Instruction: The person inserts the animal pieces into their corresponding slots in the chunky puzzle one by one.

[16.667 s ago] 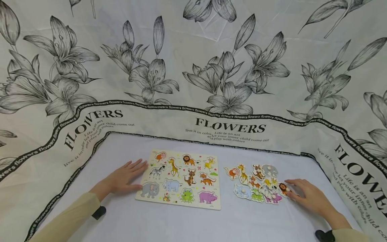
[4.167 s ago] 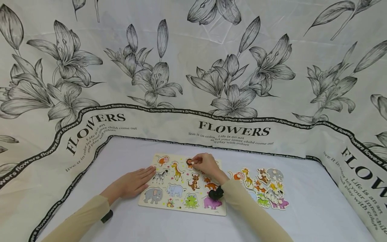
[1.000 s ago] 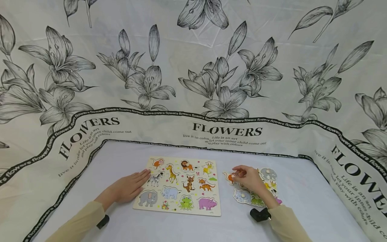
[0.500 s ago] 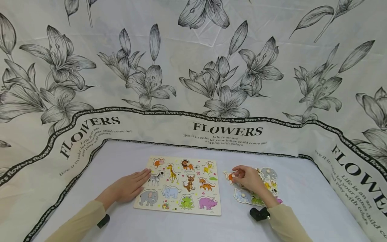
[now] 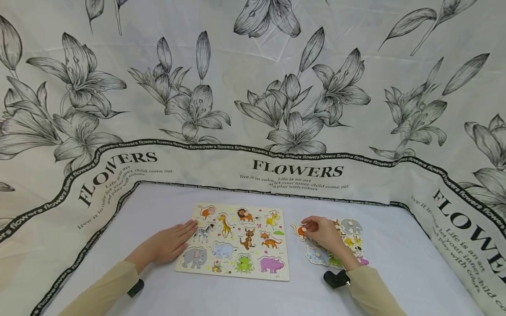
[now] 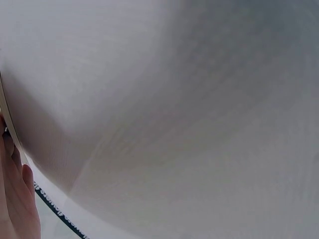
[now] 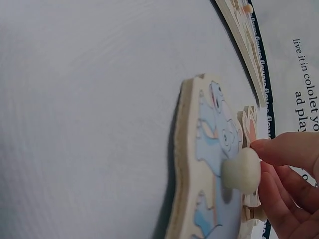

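A wooden animal puzzle board [image 5: 286,274] lies on the white cloth, with a lion piece [image 5: 243,215] in its top row. My left hand [image 5: 168,245] lies flat at the board's left side, fingertips over its edge. To the right of the board, my right hand [image 5: 326,235] reaches over a group of knobbed pieces. Thumb and fingers pinch the monkey piece [image 5: 299,232] at its knob. A light-blue animal piece [image 5: 315,255] lies just below that hand; its pale knob [image 7: 244,171] partly covers the fingers in the right wrist view. The giraffe piece is hidden under the hand.
Around the right hand lie the grey elephant piece [image 5: 352,226], a yellow piece [image 5: 353,241] and a partly covered purple piece [image 5: 363,261]. A flower-printed cloth [image 5: 221,164] rises behind the table. The left wrist view shows mostly white cloth.
The lion piece has gone from beside the group into the board's top row, carried by my right hand. That hand then returned right to the monkey piece. My left hand stays at the board.
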The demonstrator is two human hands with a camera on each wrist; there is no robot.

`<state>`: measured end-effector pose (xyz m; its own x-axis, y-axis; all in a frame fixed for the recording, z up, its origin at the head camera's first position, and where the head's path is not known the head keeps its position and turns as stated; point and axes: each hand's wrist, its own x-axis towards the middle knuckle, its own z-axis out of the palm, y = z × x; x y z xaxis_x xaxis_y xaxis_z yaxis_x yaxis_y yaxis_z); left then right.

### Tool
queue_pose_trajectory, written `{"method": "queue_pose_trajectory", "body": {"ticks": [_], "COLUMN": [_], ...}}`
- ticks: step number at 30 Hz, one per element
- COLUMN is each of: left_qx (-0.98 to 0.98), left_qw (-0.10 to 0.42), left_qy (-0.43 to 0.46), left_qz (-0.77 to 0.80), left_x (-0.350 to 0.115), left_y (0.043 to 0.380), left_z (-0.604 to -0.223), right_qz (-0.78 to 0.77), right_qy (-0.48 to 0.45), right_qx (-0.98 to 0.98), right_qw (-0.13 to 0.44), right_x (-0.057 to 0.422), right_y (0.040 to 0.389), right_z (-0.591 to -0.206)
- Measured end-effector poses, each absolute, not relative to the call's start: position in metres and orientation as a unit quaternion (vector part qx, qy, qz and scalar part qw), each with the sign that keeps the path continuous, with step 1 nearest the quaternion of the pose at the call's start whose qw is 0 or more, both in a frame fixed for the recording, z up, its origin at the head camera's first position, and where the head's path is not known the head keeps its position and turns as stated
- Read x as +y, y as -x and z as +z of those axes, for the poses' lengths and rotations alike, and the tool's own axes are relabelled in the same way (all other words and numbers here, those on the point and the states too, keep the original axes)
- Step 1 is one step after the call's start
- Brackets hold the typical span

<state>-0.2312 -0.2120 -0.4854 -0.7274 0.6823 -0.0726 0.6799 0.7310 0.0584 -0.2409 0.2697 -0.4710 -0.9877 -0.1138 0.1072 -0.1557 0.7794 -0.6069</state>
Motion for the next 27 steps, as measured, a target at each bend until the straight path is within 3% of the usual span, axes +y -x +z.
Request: {"method": "queue_pose_trajectory", "body": {"ticks": [27], "left_qx": [0.927], "left_qw": [0.017], "left_qy": [-0.375], "left_qz": [0.001], "left_x": [-0.2121], "left_y": [0.2296], "left_z": [-0.4876], "right_qz": [0.306], "right_qy": [0.008], "right_qx": [-0.952], "right_qw": [0.005], "right_x": [0.2653], "right_y": [0.2425], "right_z": [-0.4754]}}
